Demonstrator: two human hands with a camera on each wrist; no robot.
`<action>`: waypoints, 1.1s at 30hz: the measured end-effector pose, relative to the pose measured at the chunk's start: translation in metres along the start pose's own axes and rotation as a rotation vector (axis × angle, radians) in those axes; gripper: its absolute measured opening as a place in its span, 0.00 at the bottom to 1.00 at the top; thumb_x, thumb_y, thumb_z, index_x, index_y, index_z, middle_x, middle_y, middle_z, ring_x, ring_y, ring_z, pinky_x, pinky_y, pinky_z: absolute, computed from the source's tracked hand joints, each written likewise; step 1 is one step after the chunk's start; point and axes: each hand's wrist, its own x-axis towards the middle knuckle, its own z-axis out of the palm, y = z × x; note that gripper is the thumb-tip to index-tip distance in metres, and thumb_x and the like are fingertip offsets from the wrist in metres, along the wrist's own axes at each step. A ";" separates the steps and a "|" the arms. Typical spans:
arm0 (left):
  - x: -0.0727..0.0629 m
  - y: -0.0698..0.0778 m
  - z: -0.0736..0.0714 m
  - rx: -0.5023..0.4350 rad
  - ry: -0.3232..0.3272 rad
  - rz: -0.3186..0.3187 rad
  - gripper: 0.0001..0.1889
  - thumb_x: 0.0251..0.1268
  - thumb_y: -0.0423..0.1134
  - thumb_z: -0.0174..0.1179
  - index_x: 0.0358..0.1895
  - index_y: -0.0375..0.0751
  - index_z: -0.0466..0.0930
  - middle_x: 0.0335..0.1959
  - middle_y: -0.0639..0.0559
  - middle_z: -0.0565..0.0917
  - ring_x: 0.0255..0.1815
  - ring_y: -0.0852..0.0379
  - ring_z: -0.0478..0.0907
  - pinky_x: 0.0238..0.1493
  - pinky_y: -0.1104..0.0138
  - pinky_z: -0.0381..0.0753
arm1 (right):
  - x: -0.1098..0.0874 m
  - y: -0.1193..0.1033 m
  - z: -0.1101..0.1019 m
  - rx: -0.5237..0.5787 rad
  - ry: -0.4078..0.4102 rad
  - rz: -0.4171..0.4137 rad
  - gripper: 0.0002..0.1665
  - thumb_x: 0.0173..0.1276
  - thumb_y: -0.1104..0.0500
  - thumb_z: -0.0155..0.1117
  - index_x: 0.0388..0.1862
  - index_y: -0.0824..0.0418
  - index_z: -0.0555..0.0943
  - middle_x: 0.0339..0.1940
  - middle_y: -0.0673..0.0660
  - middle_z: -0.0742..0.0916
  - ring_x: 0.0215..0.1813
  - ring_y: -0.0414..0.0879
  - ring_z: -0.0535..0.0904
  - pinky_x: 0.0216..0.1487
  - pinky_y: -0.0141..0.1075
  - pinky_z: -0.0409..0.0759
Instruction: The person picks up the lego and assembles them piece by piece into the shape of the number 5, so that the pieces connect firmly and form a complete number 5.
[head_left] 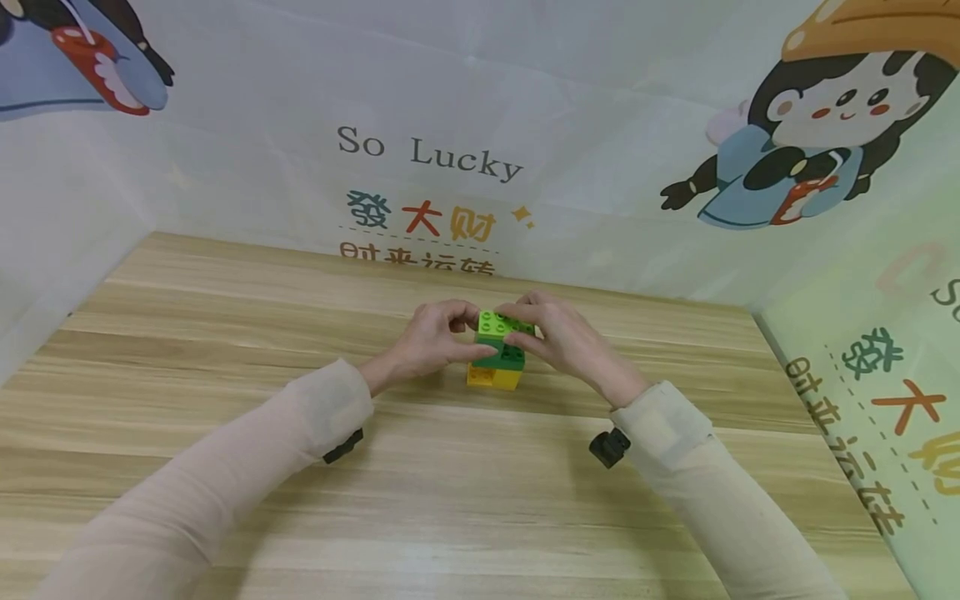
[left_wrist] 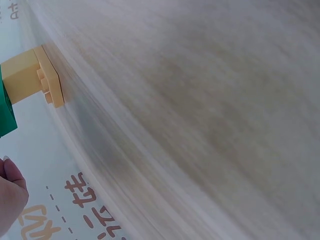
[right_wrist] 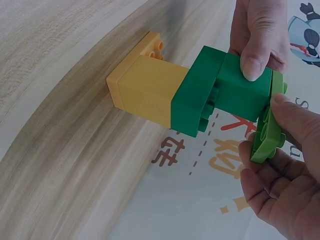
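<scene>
Left sleeve [head_left: 225, 475] and right sleeve [head_left: 735, 492]: pale fabric, angled inward from both sides so that the hands meet at one workpiece.
Left wrist camera [head_left: 343, 447] and right wrist camera [head_left: 609, 447]: black units at the cuffs, each presumably mounted there to look at its hand's work.
Left hand [head_left: 427, 337]: grasping the upper dark green brick [right_wrist: 240, 82], thumb against its face, fingers behind and partly hidden; this probably steadies the stack.
Right hand [head_left: 562, 337]: pinching the lime green plate [right_wrist: 270, 135] between thumb and fingers, at the end that overhangs the brick below and so offers an edge to hold.
Stack, bottom to top: orange studded plate [right_wrist: 125, 65], yellow block [right_wrist: 152, 90], lower dark green brick [right_wrist: 195, 92], upper dark green brick, lime green plate. Full seating of the top plate: cannot be told.
Stack position: upright between the hands, base on the wood-grain tabletop [head_left: 450, 508], which likely takes any downward load.
Backdrop [head_left: 262, 167]: printed sheet behind the tabletop, lettered "So Lucky".
</scene>
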 end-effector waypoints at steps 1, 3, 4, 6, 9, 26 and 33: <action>0.000 0.000 0.000 0.002 -0.001 -0.002 0.17 0.48 0.37 0.71 0.43 0.37 0.80 0.38 0.49 0.82 0.35 0.56 0.69 0.37 0.68 0.68 | 0.000 0.000 0.000 -0.004 -0.002 -0.002 0.22 0.64 0.61 0.64 0.57 0.64 0.77 0.43 0.61 0.82 0.34 0.47 0.73 0.31 0.33 0.72; 0.001 0.001 0.000 -0.002 -0.007 -0.013 0.17 0.49 0.38 0.72 0.43 0.38 0.80 0.38 0.49 0.82 0.36 0.56 0.69 0.37 0.68 0.67 | 0.000 0.000 -0.001 -0.010 -0.004 -0.006 0.22 0.64 0.61 0.64 0.57 0.64 0.77 0.42 0.61 0.82 0.34 0.46 0.73 0.31 0.33 0.72; 0.001 0.001 0.000 0.000 -0.010 -0.016 0.18 0.48 0.38 0.72 0.43 0.38 0.80 0.38 0.49 0.82 0.36 0.56 0.69 0.37 0.67 0.68 | 0.000 0.000 -0.001 -0.012 -0.004 -0.007 0.22 0.63 0.62 0.64 0.57 0.64 0.77 0.42 0.61 0.82 0.34 0.46 0.73 0.32 0.33 0.72; 0.002 0.001 0.000 0.003 -0.012 -0.022 0.17 0.49 0.38 0.72 0.43 0.38 0.80 0.38 0.49 0.82 0.36 0.56 0.68 0.37 0.67 0.67 | 0.000 -0.001 -0.001 -0.020 -0.005 -0.011 0.22 0.63 0.62 0.64 0.57 0.64 0.78 0.42 0.61 0.82 0.34 0.46 0.73 0.32 0.34 0.72; 0.002 0.001 0.000 0.005 -0.012 -0.023 0.17 0.49 0.37 0.72 0.43 0.38 0.80 0.38 0.49 0.82 0.35 0.56 0.68 0.37 0.67 0.68 | 0.000 -0.003 -0.002 -0.027 -0.007 -0.015 0.22 0.63 0.62 0.64 0.57 0.63 0.78 0.42 0.61 0.82 0.34 0.47 0.74 0.32 0.34 0.73; 0.003 0.001 0.000 0.005 -0.019 -0.034 0.18 0.49 0.38 0.72 0.43 0.37 0.80 0.39 0.47 0.82 0.36 0.55 0.69 0.39 0.67 0.69 | -0.001 0.000 0.002 -0.040 0.030 -0.049 0.21 0.62 0.62 0.66 0.55 0.64 0.79 0.41 0.62 0.82 0.34 0.48 0.74 0.32 0.33 0.73; 0.002 0.003 -0.001 -0.002 -0.016 -0.041 0.17 0.49 0.38 0.71 0.43 0.37 0.79 0.39 0.48 0.82 0.37 0.55 0.69 0.39 0.67 0.69 | -0.001 0.002 0.005 -0.035 0.055 -0.061 0.21 0.61 0.63 0.66 0.55 0.64 0.79 0.40 0.62 0.81 0.34 0.47 0.73 0.31 0.33 0.73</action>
